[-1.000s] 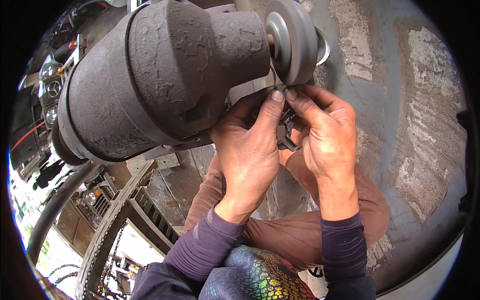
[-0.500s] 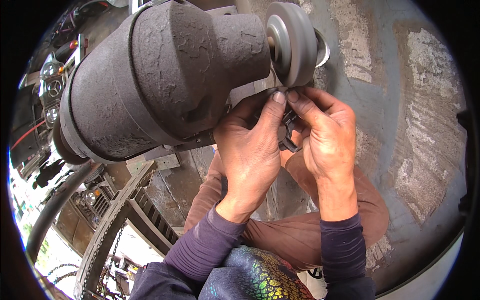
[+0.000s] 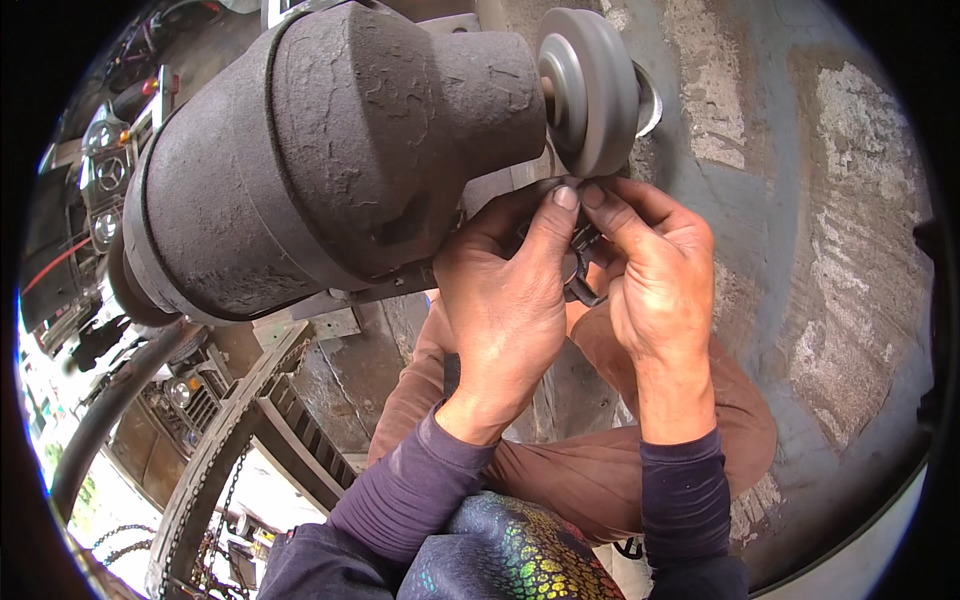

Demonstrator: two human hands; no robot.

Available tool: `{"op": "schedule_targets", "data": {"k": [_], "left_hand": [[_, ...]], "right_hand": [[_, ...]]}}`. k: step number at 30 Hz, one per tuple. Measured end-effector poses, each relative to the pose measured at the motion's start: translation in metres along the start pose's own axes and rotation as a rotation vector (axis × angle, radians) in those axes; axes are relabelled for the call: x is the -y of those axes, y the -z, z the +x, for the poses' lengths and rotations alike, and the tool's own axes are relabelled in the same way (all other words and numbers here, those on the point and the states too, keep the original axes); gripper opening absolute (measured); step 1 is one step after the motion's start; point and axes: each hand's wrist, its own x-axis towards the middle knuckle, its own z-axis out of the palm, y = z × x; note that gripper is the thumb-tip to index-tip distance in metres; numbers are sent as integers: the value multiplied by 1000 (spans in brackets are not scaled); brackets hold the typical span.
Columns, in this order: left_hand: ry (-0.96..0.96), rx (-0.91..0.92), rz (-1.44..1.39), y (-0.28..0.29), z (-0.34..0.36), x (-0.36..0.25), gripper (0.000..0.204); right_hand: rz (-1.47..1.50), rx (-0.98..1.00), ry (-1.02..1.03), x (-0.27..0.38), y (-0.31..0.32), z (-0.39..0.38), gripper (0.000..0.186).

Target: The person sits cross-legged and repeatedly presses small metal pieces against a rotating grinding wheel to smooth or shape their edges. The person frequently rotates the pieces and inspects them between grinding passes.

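Note:
A grey grinding wheel [image 3: 612, 95] is mounted on the shaft of a large, dark bench grinder [image 3: 350, 140]. Just under the wheel's lower edge, my left hand [image 3: 510, 310] and my right hand [image 3: 662, 270] meet, both closed. Thumbs and fingertips pinch a small piece at the rim, too covered by the fingers to name. Between my palms a dark metal part [image 3: 582, 285] shows, partly hidden; I cannot tell whether it is held or belongs to the grinder.
The grinder's body fills the upper left, close to my left hand. A second wheel [image 3: 140, 285] sits at its far end. A wooden frame with a chain [image 3: 225, 500] stands at lower left, near vehicle parts. Worn, patchy floor [image 3: 850, 250] lies at right; my bent legs [image 3: 570, 470] are below.
My hands stay together at the wheel's lower edge, with only a tiny shift of the fingers. The dark part between my palms looks slightly turned. The whole view has drifted a little.

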Motion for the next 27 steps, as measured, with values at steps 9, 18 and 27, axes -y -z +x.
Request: {"op": "schedule_targets", "data": {"k": [9, 18, 27], "left_hand": [[-17, 0, 18, -1, 1, 1, 26], [-8, 9, -4, -2, 1, 1, 25], [-14, 12, 5, -3, 2, 1, 24]], "right_hand": [[12, -14, -1, 0, 1, 0, 15], [39, -28, -8, 0, 1, 0, 15], [37, -28, -5, 0, 3, 0, 17]]}}
